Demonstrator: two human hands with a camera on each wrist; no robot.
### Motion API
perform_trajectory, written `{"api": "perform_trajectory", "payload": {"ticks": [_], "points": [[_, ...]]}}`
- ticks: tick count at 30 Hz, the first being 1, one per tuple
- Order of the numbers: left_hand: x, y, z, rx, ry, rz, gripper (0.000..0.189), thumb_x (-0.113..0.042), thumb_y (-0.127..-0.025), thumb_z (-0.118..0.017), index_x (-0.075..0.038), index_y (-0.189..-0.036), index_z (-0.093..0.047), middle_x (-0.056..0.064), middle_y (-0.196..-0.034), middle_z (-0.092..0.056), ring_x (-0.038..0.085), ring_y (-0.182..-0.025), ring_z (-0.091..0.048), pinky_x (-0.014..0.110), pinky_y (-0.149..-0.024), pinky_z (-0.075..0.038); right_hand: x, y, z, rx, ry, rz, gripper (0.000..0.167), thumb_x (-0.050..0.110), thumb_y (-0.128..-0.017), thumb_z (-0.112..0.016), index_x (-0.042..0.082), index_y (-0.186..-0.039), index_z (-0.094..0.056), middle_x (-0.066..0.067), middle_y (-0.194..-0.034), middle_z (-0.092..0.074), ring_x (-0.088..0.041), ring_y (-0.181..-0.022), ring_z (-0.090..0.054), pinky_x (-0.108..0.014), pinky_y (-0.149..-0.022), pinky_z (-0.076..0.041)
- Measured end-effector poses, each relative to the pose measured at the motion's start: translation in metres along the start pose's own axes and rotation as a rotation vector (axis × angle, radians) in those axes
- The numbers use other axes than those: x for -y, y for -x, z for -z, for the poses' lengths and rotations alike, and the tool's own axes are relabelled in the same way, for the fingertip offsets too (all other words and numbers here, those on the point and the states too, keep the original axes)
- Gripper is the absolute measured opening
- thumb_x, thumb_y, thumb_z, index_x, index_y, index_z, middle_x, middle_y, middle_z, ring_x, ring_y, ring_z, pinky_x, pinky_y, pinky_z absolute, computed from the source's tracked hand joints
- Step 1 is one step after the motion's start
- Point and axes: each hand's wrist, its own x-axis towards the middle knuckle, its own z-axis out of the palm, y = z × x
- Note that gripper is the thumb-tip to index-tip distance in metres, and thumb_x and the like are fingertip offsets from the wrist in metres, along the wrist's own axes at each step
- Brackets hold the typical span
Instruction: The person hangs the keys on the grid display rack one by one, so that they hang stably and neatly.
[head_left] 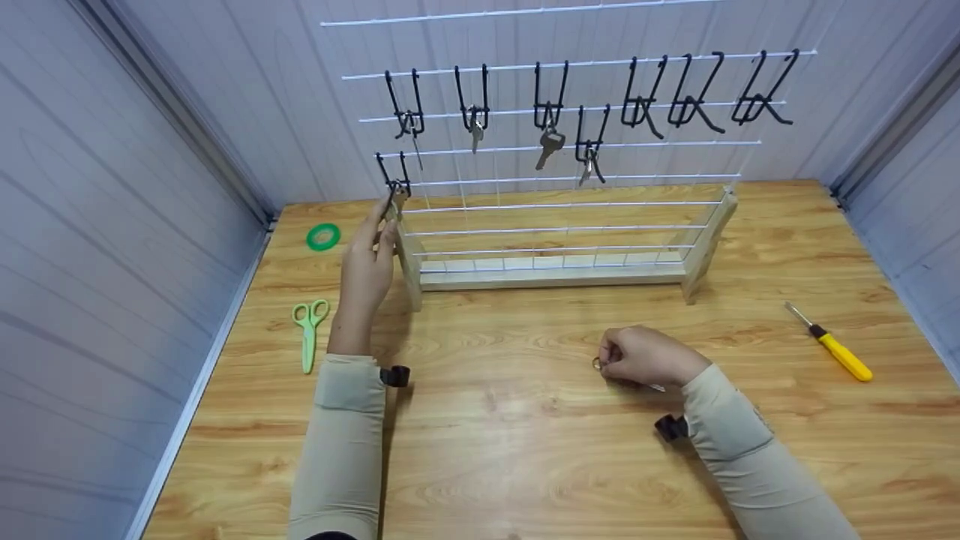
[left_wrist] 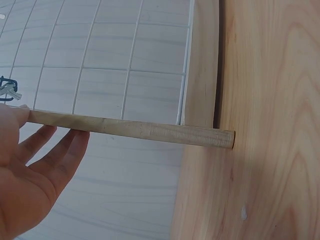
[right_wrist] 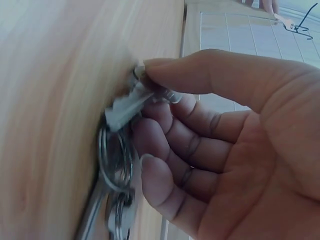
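My left hand [head_left: 367, 270] grips the wooden side post [left_wrist: 150, 131] of a white wire grid rack, thumb on one side and fingers on the other. Right by its fingertips, a black hook [head_left: 394, 171] holds a small key. Low over the table in front of the rack, my right hand [head_left: 651, 358] pinches keys on rings. In the right wrist view a silver key [right_wrist: 125, 110] shows at the thumb and fingertips. Metal key rings [right_wrist: 116, 160] and more keys dangle below it, partly blurred.
Several black hooks [head_left: 640, 105] line the grid; some carry keys, such as a key [head_left: 551, 146] near the middle. On the left lie green tape [head_left: 323, 237] and green scissors [head_left: 309, 337]. A yellow-handled screwdriver [head_left: 844, 356] lies at right. Panel walls enclose the table [head_left: 495, 450].
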Motion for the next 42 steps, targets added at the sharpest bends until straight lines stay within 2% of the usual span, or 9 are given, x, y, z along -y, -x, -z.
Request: {"api": "perform_trajectory", "payload": {"ticks": [7, 13, 18, 21, 26, 31, 34, 38, 42], "points": [[-0.001, -0.001, -0.001, 0.006, 0.003, 0.017, 0.048, -0.031, -0.115, -0.049, -0.024, -0.162, -0.049, 0.014, -0.160, -0.055, 0.038, -0.131, -0.069, 0.046, -0.099, -0.066, 0.011, 0.005, 0.002, -0.067, 0.111, 0.077, 0.007, 0.009, -0.097, -0.070, 0.010, -0.090, -0.068, 0.001, -0.081, -0.066, -0.007, -0.069, -0.053, -0.023, -0.064, -0.045], [-0.002, -0.001, 0.000, 0.014, 0.015, 0.028, 0.048, -0.033, -0.115, -0.049, -0.025, -0.162, -0.048, 0.014, -0.161, -0.055, 0.038, -0.133, -0.068, 0.046, -0.100, -0.066, 0.031, 0.017, 0.011, -0.121, 0.057, 0.110, 0.004, 0.012, -0.100, -0.068, 0.010, -0.097, -0.069, 0.000, -0.087, -0.069, -0.007, -0.074, -0.056, -0.023, -0.065, -0.048], [0.000, 0.000, 0.002, 0.013, 0.007, 0.026, 0.048, -0.032, -0.116, -0.048, -0.024, -0.163, -0.048, 0.014, -0.161, -0.055, 0.038, -0.133, -0.068, 0.047, -0.100, -0.066, 0.055, 0.029, 0.021, -0.208, 0.012, 0.188, 0.006, 0.017, -0.105, -0.067, 0.012, -0.103, -0.070, 0.002, -0.092, -0.071, -0.006, -0.082, -0.061, -0.024, -0.071, -0.054], [0.000, 0.000, 0.002, 0.015, 0.005, 0.029, 0.048, -0.032, -0.116, -0.047, -0.025, -0.163, -0.047, 0.014, -0.162, -0.054, 0.038, -0.134, -0.068, 0.047, -0.100, -0.066, 0.068, 0.037, 0.025, -0.285, -0.050, 0.251, 0.007, 0.020, -0.107, -0.067, 0.013, -0.107, -0.071, 0.003, -0.094, -0.073, -0.005, -0.086, -0.064, -0.023, -0.076, -0.058], [0.001, 0.002, 0.003, 0.008, 0.013, 0.019, 0.048, -0.032, -0.115, -0.048, -0.022, -0.163, -0.047, 0.015, -0.161, -0.054, 0.040, -0.134, -0.067, 0.049, -0.102, -0.065, 0.088, 0.047, 0.034, -0.483, -0.159, 0.395, 0.005, 0.016, -0.105, -0.071, 0.014, -0.109, -0.073, 0.007, -0.096, -0.074, -0.004, -0.089, -0.066, -0.021, -0.079, -0.059], [0.001, 0.001, 0.003, -0.003, 0.009, 0.004, 0.046, -0.030, -0.115, -0.049, -0.023, -0.161, -0.049, 0.015, -0.159, -0.057, 0.040, -0.131, -0.069, 0.048, -0.100, -0.066, 0.107, 0.052, 0.047, -0.666, -0.210, 0.505, 0.007, 0.007, -0.103, -0.071, 0.006, -0.110, -0.073, 0.000, -0.099, -0.077, -0.005, -0.091, -0.068, -0.016, -0.078, -0.058], [0.001, 0.001, 0.002, -0.002, 0.013, 0.003, 0.046, -0.030, -0.115, -0.049, -0.024, -0.161, -0.050, 0.015, -0.159, -0.057, 0.040, -0.131, -0.069, 0.047, -0.100, -0.066, 0.115, 0.055, 0.058, -0.734, -0.239, 0.533, 0.011, -0.001, -0.101, -0.070, -0.002, -0.112, -0.072, -0.007, -0.102, -0.077, -0.005, -0.093, -0.070, -0.015, -0.081, -0.061], [0.001, 0.000, 0.001, -0.005, 0.022, -0.005, 0.046, -0.029, -0.115, -0.050, -0.024, -0.160, -0.051, 0.015, -0.159, -0.057, 0.040, -0.131, -0.069, 0.047, -0.100, -0.066, 0.123, 0.060, 0.072, -0.817, -0.287, 0.526, 0.016, -0.006, -0.099, -0.070, -0.008, -0.115, -0.071, -0.013, -0.105, -0.077, -0.005, -0.093, -0.071, -0.015, -0.081, -0.063], [0.001, 0.000, -0.001, -0.006, 0.014, -0.007, 0.045, -0.028, -0.115, -0.050, -0.024, -0.160, -0.051, 0.014, -0.158, -0.057, 0.040, -0.131, -0.069, 0.047, -0.100, -0.066, 0.129, 0.065, 0.085, -0.893, -0.353, 0.522, 0.015, -0.007, -0.100, -0.067, -0.010, -0.115, -0.071, -0.004, -0.108, -0.077, -0.009, -0.092, -0.071, -0.017, -0.080, -0.063]]}}
